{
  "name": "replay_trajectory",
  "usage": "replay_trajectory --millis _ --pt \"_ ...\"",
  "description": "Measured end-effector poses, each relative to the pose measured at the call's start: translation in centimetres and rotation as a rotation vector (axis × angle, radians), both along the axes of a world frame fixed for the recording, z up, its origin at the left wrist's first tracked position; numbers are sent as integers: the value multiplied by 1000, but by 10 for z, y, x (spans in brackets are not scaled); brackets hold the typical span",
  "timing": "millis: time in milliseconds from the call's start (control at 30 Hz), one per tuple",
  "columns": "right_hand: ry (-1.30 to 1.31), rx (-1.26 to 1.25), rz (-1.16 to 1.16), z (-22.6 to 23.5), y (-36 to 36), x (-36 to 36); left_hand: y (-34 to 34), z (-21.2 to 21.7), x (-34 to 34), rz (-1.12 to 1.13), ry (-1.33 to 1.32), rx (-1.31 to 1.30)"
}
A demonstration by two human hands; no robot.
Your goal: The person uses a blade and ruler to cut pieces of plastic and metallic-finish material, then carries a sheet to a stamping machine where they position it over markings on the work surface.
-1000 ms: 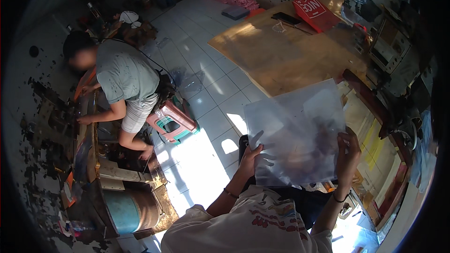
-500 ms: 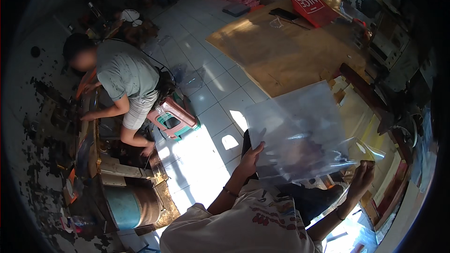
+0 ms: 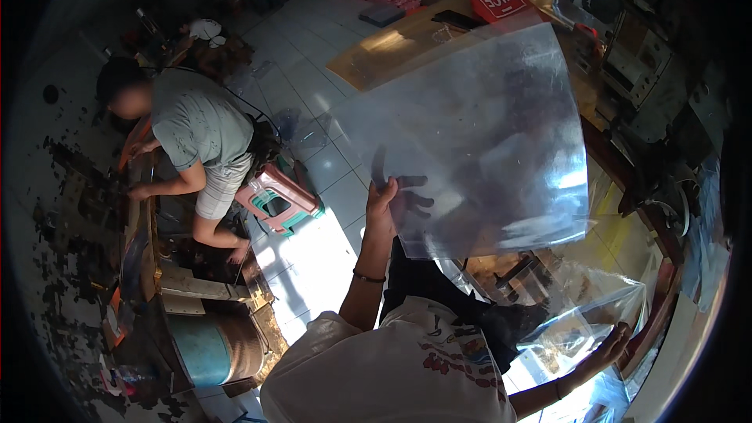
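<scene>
A seated person [image 3: 196, 137] in a grey shirt bent over a workbench at far left, beside a pink stool [image 3: 276, 200]; the left hand [image 3: 388, 204] pinched the lower-left edge of a clear plastic sheet [image 3: 486, 133] raised over the wooden table [image 3: 392, 51]; the right hand [image 3: 615, 345] reached low with fingers spread, touching crumpled plastic film [image 3: 595, 298].

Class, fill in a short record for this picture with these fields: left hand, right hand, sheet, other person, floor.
left hand: left hand raised, gripping the lower left edge of a clear plastic sheet
right hand: right hand low at the right, open against crumpled clear plastic film
sheet: large, transparent, held up flat
other person: a person in a grey shirt bent over beside a pink stool
floor: white tiles, partly sunlit
</scene>
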State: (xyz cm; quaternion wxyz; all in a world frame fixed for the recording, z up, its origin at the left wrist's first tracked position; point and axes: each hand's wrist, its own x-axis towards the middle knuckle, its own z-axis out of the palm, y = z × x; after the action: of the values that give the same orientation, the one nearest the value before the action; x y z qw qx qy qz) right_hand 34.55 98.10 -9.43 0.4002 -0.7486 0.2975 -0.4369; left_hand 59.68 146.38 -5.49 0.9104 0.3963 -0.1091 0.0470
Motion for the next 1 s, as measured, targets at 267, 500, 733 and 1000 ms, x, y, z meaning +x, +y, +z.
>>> replay_trajectory --millis 267,500,733,1000 --pt "-17 223 62 15 24 10 -50 88 108 155 -41 -146" --pt "46 206 28 22 31 19 -114 164 244 106 -17 -369" --pt "13 246 -9 18 31 19 -199 161 369 105 122 -388" --pt "92 319 -42 36 42 23 -237 -7 438 22 350 -134"
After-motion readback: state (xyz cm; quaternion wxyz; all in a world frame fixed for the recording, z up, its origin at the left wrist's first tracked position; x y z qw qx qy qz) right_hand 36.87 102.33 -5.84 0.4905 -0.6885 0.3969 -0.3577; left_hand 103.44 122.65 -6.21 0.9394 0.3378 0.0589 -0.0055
